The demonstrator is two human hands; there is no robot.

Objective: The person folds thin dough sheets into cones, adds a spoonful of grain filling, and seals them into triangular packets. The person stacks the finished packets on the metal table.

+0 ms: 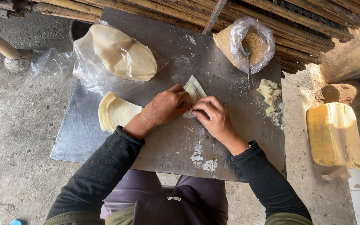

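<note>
Both hands meet over a folded pastry wrapper [194, 92] that lies on the metal sheet [167, 150]. The left hand [163, 107] curls around the wrapper's left edge, fingers pinching it; the right hand [213, 116] pinches its lower corner with thumb and fingertips. The wrapper's pointed upper end sticks out just beyond both sets of knuckles.

Left of the left hand lies a stack of pale wrappers [115, 111], and farther beyond it a clear bag of more wrappers [119, 56]. Beyond the right hand stands an open plastic bag of brownish crumbs [246, 43], perhaps with a spoon in it, though that is hard to tell. Right of the right hand sits a heap of whitish filling pieces [269, 93]. A yellow container [334, 135] stands well off to the right, on the ground.
</note>
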